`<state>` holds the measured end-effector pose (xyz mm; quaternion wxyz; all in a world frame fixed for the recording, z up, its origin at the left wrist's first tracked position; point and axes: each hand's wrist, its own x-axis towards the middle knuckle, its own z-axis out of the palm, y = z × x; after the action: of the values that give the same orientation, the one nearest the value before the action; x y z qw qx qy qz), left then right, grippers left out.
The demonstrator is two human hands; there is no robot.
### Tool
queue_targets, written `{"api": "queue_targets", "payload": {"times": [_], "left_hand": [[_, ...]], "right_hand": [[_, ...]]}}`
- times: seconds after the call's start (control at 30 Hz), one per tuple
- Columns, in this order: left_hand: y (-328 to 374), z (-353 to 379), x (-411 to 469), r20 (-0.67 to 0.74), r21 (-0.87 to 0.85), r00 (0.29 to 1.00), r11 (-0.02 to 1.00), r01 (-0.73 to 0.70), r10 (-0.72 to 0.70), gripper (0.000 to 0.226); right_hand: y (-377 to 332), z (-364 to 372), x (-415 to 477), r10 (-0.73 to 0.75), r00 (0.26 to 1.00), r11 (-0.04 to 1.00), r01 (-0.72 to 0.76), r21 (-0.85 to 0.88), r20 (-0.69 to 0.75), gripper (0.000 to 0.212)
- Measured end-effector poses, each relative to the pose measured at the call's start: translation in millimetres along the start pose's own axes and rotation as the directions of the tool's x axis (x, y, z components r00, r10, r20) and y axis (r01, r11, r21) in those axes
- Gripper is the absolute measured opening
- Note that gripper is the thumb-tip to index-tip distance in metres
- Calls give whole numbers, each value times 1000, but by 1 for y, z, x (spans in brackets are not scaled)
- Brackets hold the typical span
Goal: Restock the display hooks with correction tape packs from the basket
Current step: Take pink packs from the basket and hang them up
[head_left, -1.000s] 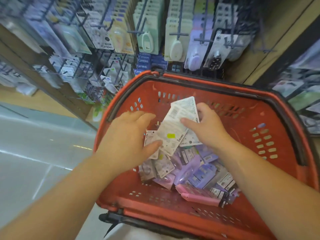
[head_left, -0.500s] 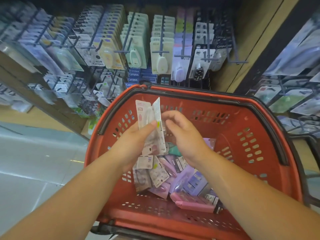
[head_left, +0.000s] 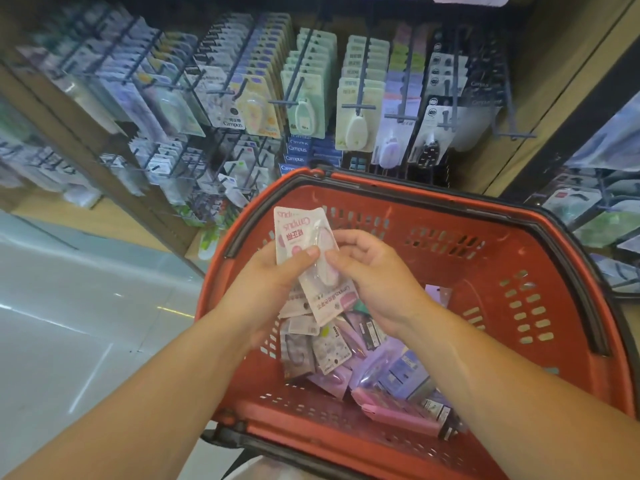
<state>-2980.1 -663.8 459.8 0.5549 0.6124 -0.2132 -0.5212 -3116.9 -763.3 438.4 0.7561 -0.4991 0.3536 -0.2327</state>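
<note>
Two bare forearms are reaching in from the bottom corners of the frame and meeting over a red basket [head_left: 519, 220], which is filling the lower centre and right. At mid-frame the left hand [head_left: 270, 285] is gripping a small bunch of correction tape packs [head_left: 298, 233] above the basket's far end. Its thumb is pressing on the front of the uppermost pink-and-white pack, and the rest of the hand is wrapping behind the bunch. The right hand [head_left: 374, 282] is touching the same bunch from the right, with its fingers [head_left: 349, 239] curling in and pinching the edge of a clear blister pack against the thumb. Beneath both hands, loose packs [head_left: 329, 351] in white, lilac and blue are lying jumbled on the basket floor. A flat pink case [head_left: 398, 410] is lying nearer the basket's front wall. Beyond the basket's black-edged rim, display hooks [head_left: 358, 106] are jutting out across the upper half of the frame. They are carrying rows of hanging packs [head_left: 304, 98] in green, cream, yellow and lilac. A pale glossy floor [head_left: 69, 341] is showing at the left.
</note>
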Motion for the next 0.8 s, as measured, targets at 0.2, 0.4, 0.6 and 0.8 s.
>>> {"api": "queue_targets", "payload": {"times": [0.2,0.4,0.6,0.8], "left_hand": [[3,-6,-8,-93,27,994,999,-47,49,30],[7,-17,-15,-232,115,960,984,-132,156,34],[19,-47,-30,-446,208,856,960,-185,261,37],[18,-63,-51,-528,184,816,970,-160,234,37]], "right_hand": [[-1,4,5,37,999,999,-37,-10,35,22],[3,12,17,26,999,995,-22,-101,30,19],[67,-22,65,271,962,876,-264,-404,-42,21],[138,-32,92,477,875,560,-381,-735,-90,31]]}}
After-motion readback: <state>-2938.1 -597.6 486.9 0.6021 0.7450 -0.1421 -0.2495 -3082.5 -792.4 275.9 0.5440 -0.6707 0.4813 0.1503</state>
